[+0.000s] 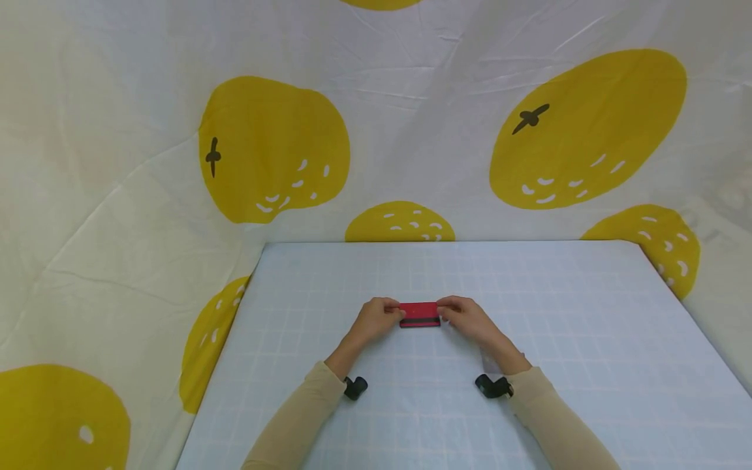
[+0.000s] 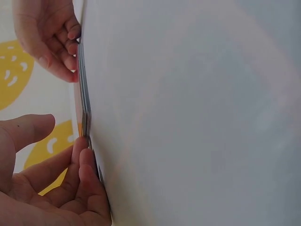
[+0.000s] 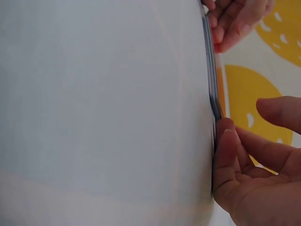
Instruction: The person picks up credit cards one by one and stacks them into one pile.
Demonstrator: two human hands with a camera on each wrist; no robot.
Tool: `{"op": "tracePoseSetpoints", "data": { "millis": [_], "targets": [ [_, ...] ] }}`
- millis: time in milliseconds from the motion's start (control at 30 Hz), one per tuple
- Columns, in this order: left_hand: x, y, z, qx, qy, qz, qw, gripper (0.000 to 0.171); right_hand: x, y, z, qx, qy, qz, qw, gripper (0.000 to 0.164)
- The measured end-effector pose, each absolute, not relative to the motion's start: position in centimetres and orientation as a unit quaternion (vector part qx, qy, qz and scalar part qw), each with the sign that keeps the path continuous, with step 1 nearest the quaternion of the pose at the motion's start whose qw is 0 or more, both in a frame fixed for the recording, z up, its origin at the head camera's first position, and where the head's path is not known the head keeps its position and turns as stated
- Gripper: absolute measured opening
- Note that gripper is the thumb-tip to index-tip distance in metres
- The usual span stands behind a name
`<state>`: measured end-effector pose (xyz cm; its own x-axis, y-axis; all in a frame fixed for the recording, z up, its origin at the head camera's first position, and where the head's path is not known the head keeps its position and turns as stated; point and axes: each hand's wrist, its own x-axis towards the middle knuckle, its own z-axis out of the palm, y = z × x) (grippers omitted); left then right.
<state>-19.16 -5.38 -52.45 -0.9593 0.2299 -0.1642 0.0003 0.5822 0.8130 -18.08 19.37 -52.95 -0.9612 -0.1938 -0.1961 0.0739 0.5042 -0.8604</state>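
A small flat stack of cards (image 1: 420, 312), red on top with a black stripe near its front edge, lies low over the table between both hands. Several thin layers show along the stack's edge (image 2: 83, 89) in the left wrist view. My left hand (image 1: 378, 317) holds the left end with bent fingertips. At the opposite end, my right hand (image 1: 467, 318) does the same. Each wrist view shows its own thumb raised above the bent fingers, as with the right thumb (image 3: 280, 110). Fingers hide both short ends of the stack.
A pale checked cloth (image 1: 411, 405) covers the table. Behind it hangs a white curtain (image 1: 411, 130) printed with yellow fruit. Near the right wrist lies a see-through flat thing (image 1: 489, 363), partly hidden by the arm. Small black cameras (image 1: 355, 388) are worn on both wrists.
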Motion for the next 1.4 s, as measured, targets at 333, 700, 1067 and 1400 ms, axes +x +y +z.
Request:
{"op": "tracePoseSetpoints", "data": {
  "millis": [333, 700, 1067, 1400],
  "targets": [
    [-18.9, -5.3, -52.4, 0.064, 0.884, 0.446, 0.128, 0.035, -18.1, 19.3, -52.8, -0.040, 0.864, -0.482, 0.136, 0.033],
    [-18.1, -6.0, -52.4, 0.081, 0.883, 0.443, 0.131, 0.041, -17.6, 19.9, -52.4, -0.040, 0.868, -0.476, 0.136, 0.035],
    [-17.0, -5.7, -51.4, 0.098, 0.879, 0.452, 0.118, 0.041, -16.8, 20.9, -52.3, -0.025, 0.859, -0.490, 0.145, 0.040],
    [-16.7, -4.2, -50.9, 0.132, 0.863, 0.475, 0.110, 0.040, -16.0, 22.5, -51.8, -0.049, 0.875, -0.469, 0.109, 0.038]
  ]
}}
